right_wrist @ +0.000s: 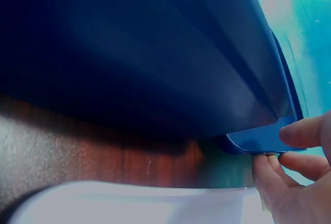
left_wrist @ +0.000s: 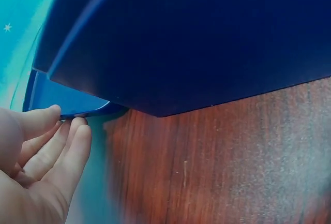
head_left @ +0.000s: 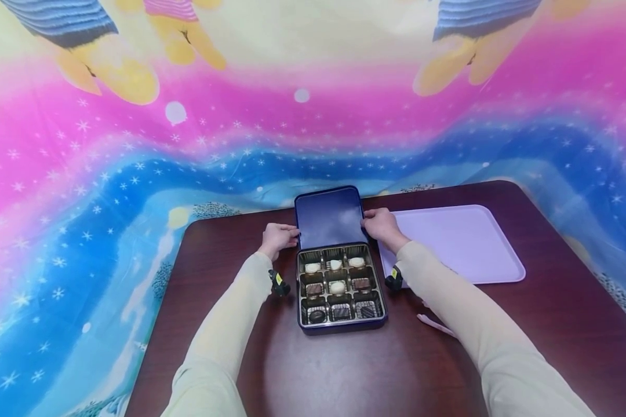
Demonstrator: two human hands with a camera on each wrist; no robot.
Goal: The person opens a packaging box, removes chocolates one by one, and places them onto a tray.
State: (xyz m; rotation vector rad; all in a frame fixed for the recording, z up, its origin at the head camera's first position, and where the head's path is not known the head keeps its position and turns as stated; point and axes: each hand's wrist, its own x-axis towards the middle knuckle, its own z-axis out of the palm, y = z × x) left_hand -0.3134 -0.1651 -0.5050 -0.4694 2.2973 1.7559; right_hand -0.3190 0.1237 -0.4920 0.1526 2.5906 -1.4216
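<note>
A dark blue tin [head_left: 341,329] stands on the table with chocolates in a tray of nine compartments. White pieces fill the back row, brown and white ones the middle, dark ones the front. Behind it the blue lid [head_left: 330,217] lies with its inside facing up, its near edge against the tin's back edge. My left hand [head_left: 279,238] pinches the lid's left rim between thumb and fingers, as the left wrist view also shows. On the opposite side my right hand [head_left: 383,226] pinches the right rim, thumb above and fingers below in the right wrist view.
A pale lilac tray [head_left: 459,243] lies on the dark wooden table [head_left: 229,255], right of the tin and partly behind my right forearm. Pale pink tongs or a similar slim tool [head_left: 435,325] show beside that sleeve. A patterned cloth [head_left: 271,133] hangs behind the table.
</note>
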